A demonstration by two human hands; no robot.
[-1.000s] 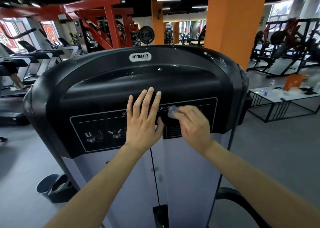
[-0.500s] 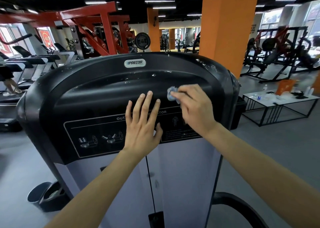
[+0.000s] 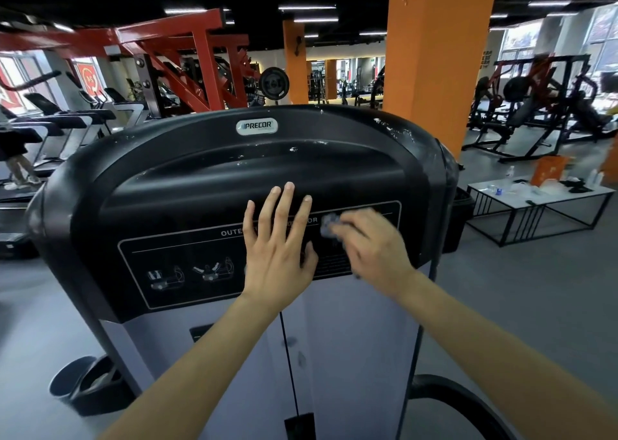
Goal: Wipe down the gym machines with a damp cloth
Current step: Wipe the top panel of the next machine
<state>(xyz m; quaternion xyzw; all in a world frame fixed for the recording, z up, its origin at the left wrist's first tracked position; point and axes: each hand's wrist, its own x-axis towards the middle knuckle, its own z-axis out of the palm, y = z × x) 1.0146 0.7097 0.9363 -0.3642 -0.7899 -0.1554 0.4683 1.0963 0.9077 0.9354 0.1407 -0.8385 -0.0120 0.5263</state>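
**Wiping the label panel on a gym machine**

Your left hand lies flat on the machine's black cover, across the middle of the label panel. Its fingers are straight and spread, bracing you. Your right hand is blurred. It holds a small bluish cloth bunched at the fingers and pressed to the right part of the panel. How exactly the fingers pinch it is too blurred to tell.

To wipe well, you would probably do best to open the cloth out so more of it meets the surface. Work across the panel in overlapping passes. The patch under your left hand is likely to be missed, so plan to move that hand. White flecks dot the cover's upper right shoulder and may need firmer rubbing.
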